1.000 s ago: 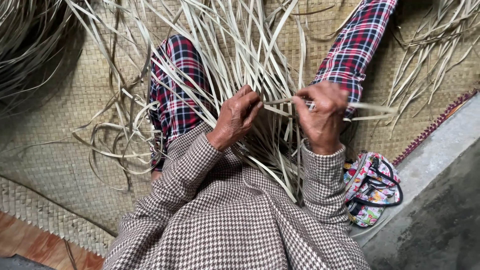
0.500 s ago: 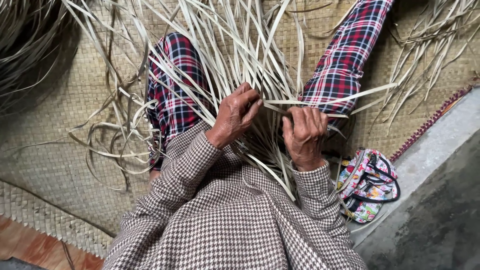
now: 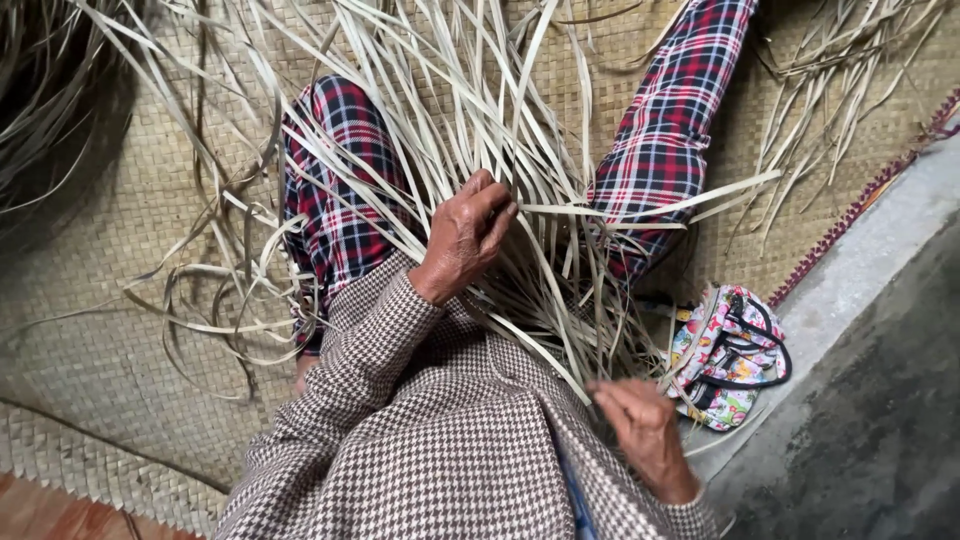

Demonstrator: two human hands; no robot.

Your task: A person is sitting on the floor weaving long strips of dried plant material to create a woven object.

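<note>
Pinching pale reed strips (image 3: pixel 520 200) between curled fingers, the left hand (image 3: pixel 465 240) sits near centre; the right hand (image 3: pixel 640 430), at five o'clock, grips one strip's lower end. Beneath lies the woven mat (image 3: pixel 120 330). Plaid-trousered legs (image 3: pixel 660 140) stretch toward twelve. At four o'clock rests a small floral bag (image 3: pixel 725 355).
</note>
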